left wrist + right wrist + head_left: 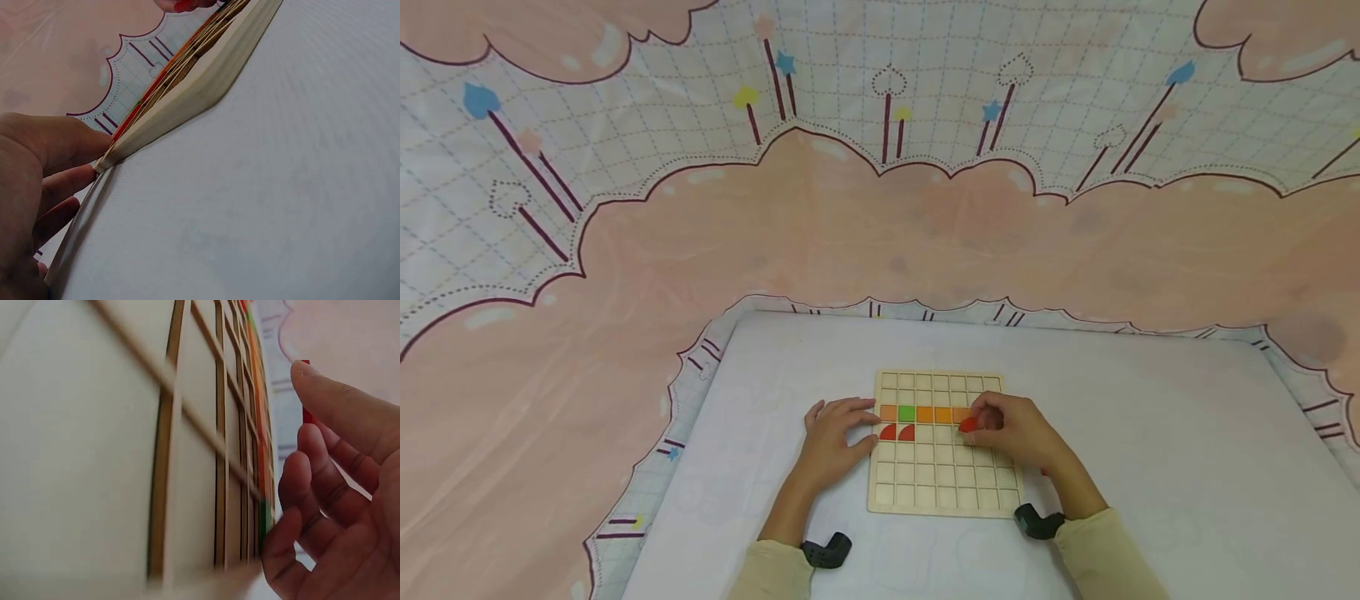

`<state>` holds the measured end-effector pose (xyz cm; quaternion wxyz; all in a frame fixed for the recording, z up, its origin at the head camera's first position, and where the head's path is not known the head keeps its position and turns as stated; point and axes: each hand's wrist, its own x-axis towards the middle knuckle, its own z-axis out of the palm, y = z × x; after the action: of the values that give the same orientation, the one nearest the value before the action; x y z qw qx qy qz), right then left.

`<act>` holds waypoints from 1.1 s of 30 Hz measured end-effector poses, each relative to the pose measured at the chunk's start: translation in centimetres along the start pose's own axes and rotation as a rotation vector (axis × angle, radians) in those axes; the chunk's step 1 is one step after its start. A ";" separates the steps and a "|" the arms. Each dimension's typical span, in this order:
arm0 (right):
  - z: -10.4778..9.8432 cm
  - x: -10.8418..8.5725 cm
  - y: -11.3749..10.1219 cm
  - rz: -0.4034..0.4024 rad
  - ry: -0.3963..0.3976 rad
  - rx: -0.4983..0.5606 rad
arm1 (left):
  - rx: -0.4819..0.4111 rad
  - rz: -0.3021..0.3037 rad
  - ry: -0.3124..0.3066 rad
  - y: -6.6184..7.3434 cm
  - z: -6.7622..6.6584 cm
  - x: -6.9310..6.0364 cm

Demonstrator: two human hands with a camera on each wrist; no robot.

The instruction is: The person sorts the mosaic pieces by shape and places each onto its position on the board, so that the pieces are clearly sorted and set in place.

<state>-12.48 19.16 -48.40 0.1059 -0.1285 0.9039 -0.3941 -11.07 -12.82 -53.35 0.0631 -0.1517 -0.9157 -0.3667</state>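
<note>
A pale wooden grid board (932,477) lies on the white table. One of its rows holds orange squares (925,414) and a green square (907,413). Below that row, at the left, sit two red quarter-round pieces (906,432). My left hand (831,442) rests against the board's left edge, its fingers fairly straight and touching the rim. Over the board's right part, my right hand (1011,429) pinches a red piece (967,425) between thumb and finger; the right wrist view shows this piece (307,415) edge-on, above the board. That hand hides the right end of the coloured row.
A small red thing (1043,472) shows partly beside the right wrist, on the table (1187,433). Dark devices (827,551) are worn on both wrists. Patterned pink and white sheeting (895,233) rises behind the table and lines its left and right sides.
</note>
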 end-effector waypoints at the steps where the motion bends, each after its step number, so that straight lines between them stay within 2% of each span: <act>1: 0.2 0.2 -0.3 -0.002 -0.001 -0.003 | 0.002 -0.003 -0.003 0.0 0.0 0.0; 10: 1.9 1.9 -2.3 -0.060 -0.001 0.022 | 0.005 -0.001 -0.008 0.0 -0.1 0.0; 15: 2.8 2.7 -2.9 -0.065 -0.024 0.024 | -0.009 -0.007 -0.007 0.3 -0.2 0.0; 26: 3.8 3.2 -3.0 -0.087 -0.071 -0.058 | 0.004 -0.017 -0.009 0.4 -0.2 0.0; 33: 4.0 3.0 -3.8 -0.061 -0.068 -0.129 | -0.003 -0.016 -0.013 0.4 -0.3 0.0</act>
<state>-13.53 12.97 -48.56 0.1159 -0.1757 0.9189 -0.3335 -10.92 -12.76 -52.94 0.0538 -0.1470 -0.9168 -0.3674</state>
